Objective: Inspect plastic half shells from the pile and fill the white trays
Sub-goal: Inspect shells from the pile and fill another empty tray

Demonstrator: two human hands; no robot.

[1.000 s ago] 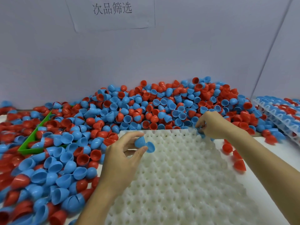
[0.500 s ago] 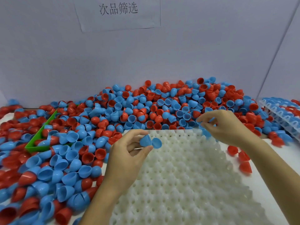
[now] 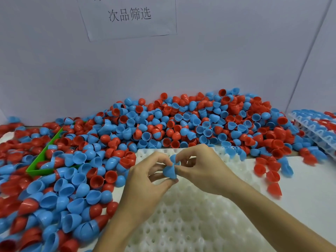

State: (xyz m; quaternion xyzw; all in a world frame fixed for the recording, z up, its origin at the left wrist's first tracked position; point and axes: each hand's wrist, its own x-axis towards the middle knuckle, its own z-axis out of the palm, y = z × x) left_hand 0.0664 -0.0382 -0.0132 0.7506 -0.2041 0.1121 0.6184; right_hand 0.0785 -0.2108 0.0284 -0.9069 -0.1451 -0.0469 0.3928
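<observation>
While both hands met above the white tray | left hand and right hand fingers pinched glossy blue half shells | pile behind.

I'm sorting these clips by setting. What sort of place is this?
Probably a factory sorting bench: a big pile of plastic half shells, a white tray awaiting filling, filled trays at right, and a paper sign on the wall.

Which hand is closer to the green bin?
Left. The left hand is over the white tray's left side, nearer the green bin buried in the shells. The right hand is farther right, past the left.
</observation>
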